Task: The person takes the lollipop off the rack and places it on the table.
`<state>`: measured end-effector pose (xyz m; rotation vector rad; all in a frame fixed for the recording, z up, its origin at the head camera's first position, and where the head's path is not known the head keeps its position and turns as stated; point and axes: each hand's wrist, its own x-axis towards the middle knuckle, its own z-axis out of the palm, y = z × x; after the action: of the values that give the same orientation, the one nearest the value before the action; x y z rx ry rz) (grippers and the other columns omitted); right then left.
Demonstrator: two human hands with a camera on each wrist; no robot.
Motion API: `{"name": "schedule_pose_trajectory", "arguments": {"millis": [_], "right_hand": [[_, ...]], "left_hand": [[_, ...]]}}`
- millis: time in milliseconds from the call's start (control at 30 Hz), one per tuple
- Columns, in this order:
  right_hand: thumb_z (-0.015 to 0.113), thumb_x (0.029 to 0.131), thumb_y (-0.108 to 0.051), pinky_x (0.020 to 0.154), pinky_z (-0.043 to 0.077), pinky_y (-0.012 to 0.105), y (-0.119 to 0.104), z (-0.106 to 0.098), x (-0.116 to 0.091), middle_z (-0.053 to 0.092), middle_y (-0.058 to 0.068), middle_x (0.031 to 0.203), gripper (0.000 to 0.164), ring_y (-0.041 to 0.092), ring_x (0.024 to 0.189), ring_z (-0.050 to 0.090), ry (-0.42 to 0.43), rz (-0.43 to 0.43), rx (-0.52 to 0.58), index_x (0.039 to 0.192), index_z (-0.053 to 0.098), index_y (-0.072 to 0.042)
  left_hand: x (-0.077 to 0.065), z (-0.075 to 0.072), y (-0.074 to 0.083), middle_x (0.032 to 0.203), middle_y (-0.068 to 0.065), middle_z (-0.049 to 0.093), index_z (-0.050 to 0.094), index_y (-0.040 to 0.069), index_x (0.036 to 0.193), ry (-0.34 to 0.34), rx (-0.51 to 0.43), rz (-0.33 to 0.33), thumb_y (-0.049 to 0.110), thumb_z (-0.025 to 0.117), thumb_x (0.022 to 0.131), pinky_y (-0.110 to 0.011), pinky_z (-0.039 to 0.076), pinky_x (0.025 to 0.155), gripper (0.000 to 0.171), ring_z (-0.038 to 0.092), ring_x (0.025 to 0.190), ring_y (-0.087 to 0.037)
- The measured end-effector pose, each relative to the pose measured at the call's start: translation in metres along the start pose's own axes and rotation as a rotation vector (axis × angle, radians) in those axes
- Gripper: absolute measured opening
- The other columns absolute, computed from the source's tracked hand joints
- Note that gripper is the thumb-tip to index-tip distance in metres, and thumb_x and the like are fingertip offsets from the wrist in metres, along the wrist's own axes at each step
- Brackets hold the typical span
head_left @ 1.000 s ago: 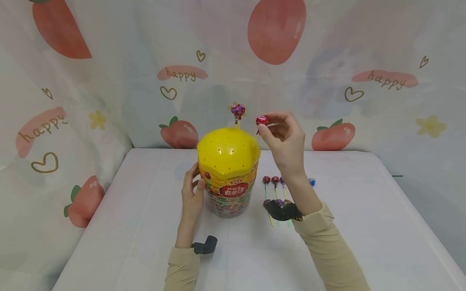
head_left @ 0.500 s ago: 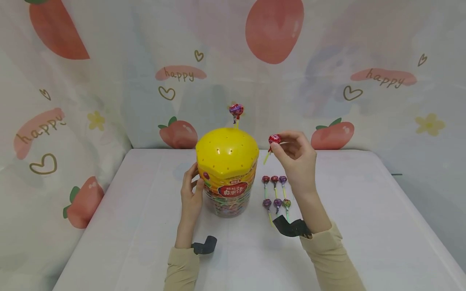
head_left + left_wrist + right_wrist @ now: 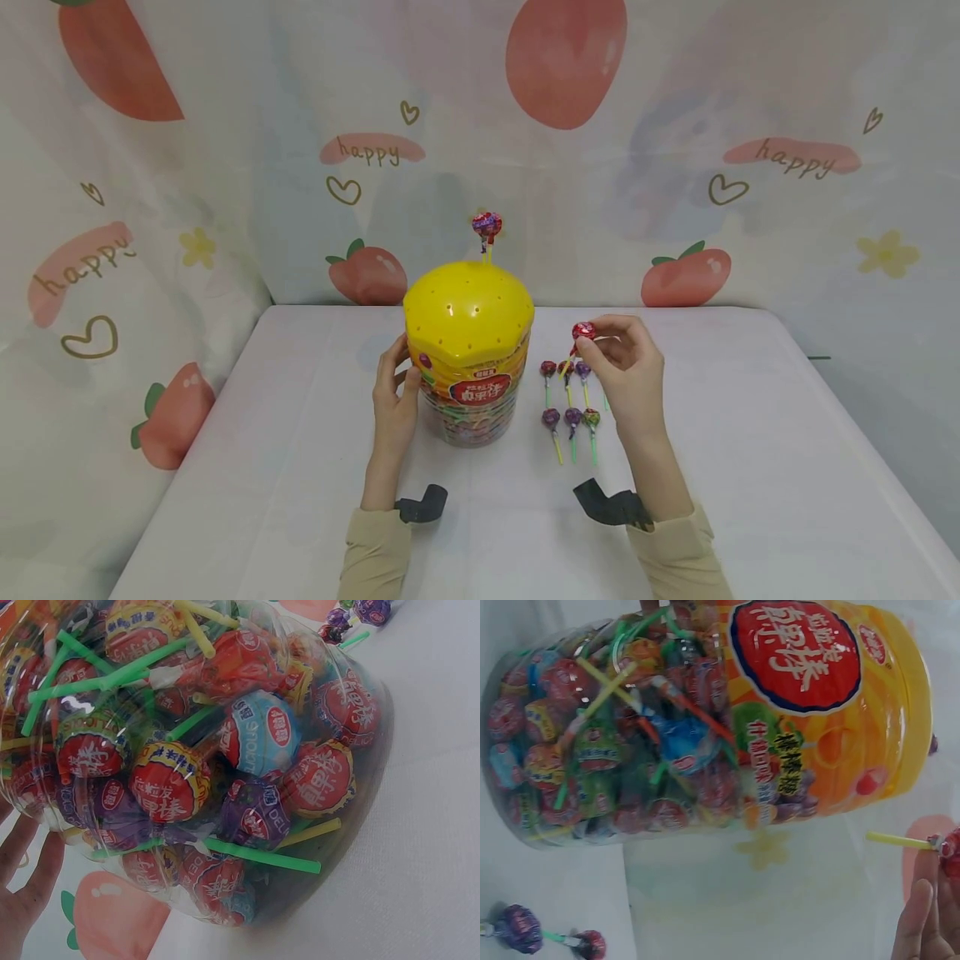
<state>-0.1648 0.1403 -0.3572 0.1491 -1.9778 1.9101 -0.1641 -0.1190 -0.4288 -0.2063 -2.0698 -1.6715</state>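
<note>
A clear plastic jar (image 3: 476, 408) full of wrapped lollipops stands upright on the table, topped by a domed yellow lid (image 3: 468, 312) dotted with small holes. My left hand (image 3: 393, 408) holds the jar's left side, thumb toward the front. In my right hand (image 3: 630, 367), thumb and fingers pinch a red-wrapped lollipop (image 3: 583, 332) by its head; its yellow stick (image 3: 898, 840) points down and left. That lollipop is above two short rows of lollipops lying right of the jar, including a purple one (image 3: 573, 417) and a green one (image 3: 591, 417). Part of the back row is hidden behind the right hand.
Lollipops with red and purple wrappers (image 3: 487, 224) stick up from the back of the lid. The white-covered table (image 3: 750, 467) meets a fruit-print cloth backdrop (image 3: 570, 192) at its far edge. A black strap piece (image 3: 611, 502) juts from each wrist.
My right hand has moved away from the lid, down and to the right, bringing the red lollipop over the laid-out rows. The left hand stays on the jar.
</note>
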Motion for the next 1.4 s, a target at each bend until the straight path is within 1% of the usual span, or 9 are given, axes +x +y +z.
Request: {"name": "schedule_pose_trajectory", "arguments": {"millis": [167,400,533,733,833,933,1100,1267,1400], "right_hand": [[0.066,0.087,-0.001,0.071,0.053,0.015,0.007,-0.005,-0.007,0.061,-0.005,0.093,0.024,0.005,0.077,0.061,-0.028,0.048,-0.02,0.109,0.056,0.002],[0.066,0.089,-0.004,0.067,0.051,0.016,0.026,-0.013,-0.012,0.061,-0.01,0.089,0.025,0.0,0.072,0.062,-0.057,0.108,-0.082,0.11,0.055,0.004],[0.065,0.09,-0.007,0.066,0.051,0.015,0.038,-0.018,-0.011,0.061,-0.014,0.086,0.026,-0.002,0.071,0.062,-0.091,0.131,-0.145,0.111,0.055,0.004],[0.066,0.091,-0.012,0.065,0.052,0.018,0.053,-0.029,-0.008,0.06,-0.018,0.087,0.029,-0.004,0.071,0.062,-0.14,0.16,-0.221,0.114,0.055,0.002],[0.066,0.091,-0.016,0.066,0.053,0.022,0.058,-0.038,-0.006,0.061,-0.013,0.089,0.032,-0.001,0.071,0.063,-0.171,0.183,-0.272,0.115,0.055,0.001],[0.066,0.091,-0.02,0.067,0.054,0.024,0.063,-0.047,-0.006,0.06,-0.008,0.091,0.035,0.002,0.073,0.064,-0.216,0.212,-0.332,0.117,0.055,0.001],[0.065,0.092,-0.021,0.067,0.053,0.024,0.069,-0.063,-0.004,0.059,-0.004,0.091,0.036,0.002,0.074,0.064,-0.28,0.281,-0.391,0.118,0.053,0.002],[0.064,0.092,-0.021,0.068,0.053,0.026,0.075,-0.075,-0.002,0.064,0.006,0.093,0.037,0.002,0.075,0.064,-0.328,0.338,-0.458,0.117,0.054,0.003],[0.064,0.092,-0.025,0.069,0.053,0.025,0.081,-0.082,-0.002,0.066,0.012,0.098,0.039,0.004,0.078,0.063,-0.348,0.406,-0.517,0.118,0.053,0.003]], "left_hand": [[0.0,0.0,0.0,0.136,-0.02,0.05,0.041,0.003,0.143,-0.002,-0.003,-0.003,0.021,0.05,0.1,-0.025,0.04,0.1,0.047,0.046,0.124,-0.024],[0.0,0.001,0.001,0.135,-0.021,0.05,0.041,0.002,0.143,-0.004,-0.009,0.003,0.021,0.05,0.1,-0.027,0.04,0.1,0.048,0.046,0.123,-0.022],[-0.001,0.001,0.001,0.136,-0.021,0.05,0.041,0.003,0.143,-0.001,-0.003,-0.011,0.018,0.05,0.1,-0.027,0.04,0.101,0.047,0.046,0.124,-0.026],[-0.001,0.0,0.002,0.137,-0.02,0.049,0.04,0.003,0.144,-0.002,-0.003,-0.032,0.014,0.049,0.1,-0.035,0.039,0.103,0.046,0.044,0.127,-0.032],[-0.001,0.0,0.003,0.138,-0.02,0.048,0.04,0.003,0.143,-0.006,-0.007,-0.031,0.015,0.05,0.1,-0.036,0.039,0.103,0.046,0.044,0.127,-0.03],[-0.001,0.0,0.003,0.138,-0.02,0.048,0.04,0.003,0.143,-0.009,-0.009,-0.026,0.015,0.05,0.1,-0.034,0.039,0.103,0.046,0.045,0.126,-0.028],[0.0,-0.001,0.002,0.138,-0.02,0.049,0.041,0.003,0.143,-0.012,-0.01,-0.011,0.018,0.05,0.1,-0.028,0.039,0.101,0.047,0.045,0.125,-0.023],[0.0,-0.002,0.002,0.136,-0.02,0.049,0.042,0.003,0.143,-0.011,-0.013,0.005,0.018,0.051,0.099,-0.022,0.039,0.099,0.047,0.045,0.123,-0.016],[0.0,-0.003,0.002,0.136,-0.02,0.05,0.043,0.003,0.142,-0.008,-0.013,0.011,0.016,0.052,0.099,-0.019,0.04,0.098,0.046,0.046,0.121,-0.009]]}}
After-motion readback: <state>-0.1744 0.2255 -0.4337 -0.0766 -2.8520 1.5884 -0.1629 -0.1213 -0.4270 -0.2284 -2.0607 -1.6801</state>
